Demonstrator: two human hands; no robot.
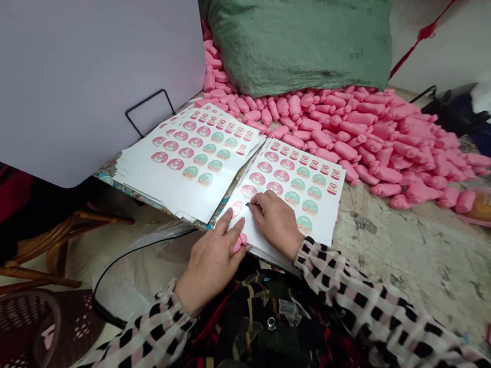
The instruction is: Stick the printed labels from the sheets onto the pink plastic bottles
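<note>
My left hand [213,255] is closed around a small pink plastic bottle [239,243], most of it hidden by the fingers. Its index fingertip presses the right-hand sticker sheet [263,225] beside a pink-edged sticker [235,209]. Over the same sheet, my right hand [277,218] is in a pinch. A small dark tip [247,205] shows at its fingertips, too little to name. Pink and green rounded stickers [292,198] lie in rows on the sheet, with small red-and-white ones along the top.
Another stack of sticker sheets [194,185] lies to the left. Many pink bottles [362,131] are heaped behind, under a green sack [301,34]. A large pale panel [84,67] stands at the left, near a black wire bracket [149,109]. A brown basket [13,324] sits below.
</note>
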